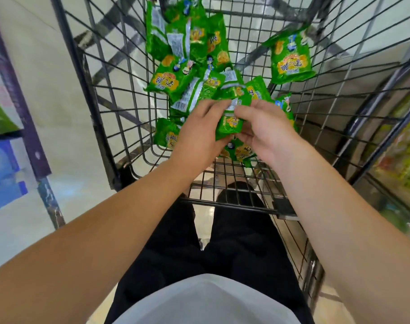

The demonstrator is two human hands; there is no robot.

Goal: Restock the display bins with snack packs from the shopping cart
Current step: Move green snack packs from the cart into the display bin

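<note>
Several green snack packs (pixel 187 45) lie in a heap on the floor of a black wire shopping cart (pixel 105 94). One pack (pixel 289 59) leans against the cart's right wall, apart from the heap. Both my hands are down inside the cart at its near end. My left hand (pixel 199 134) and my right hand (pixel 267 129) together grip a small bunch of green packs (pixel 229 125), fingers curled round them from either side. More packs (pixel 242 152) lie under my hands.
A purple-framed display stand (pixel 23 108) with blue signage stands at the left. On the right, a wire display bin (pixel 400 160) holds yellow-green packs. The cart's near rim (pixel 234 204) is just in front of my legs. Pale tiled floor surrounds the cart.
</note>
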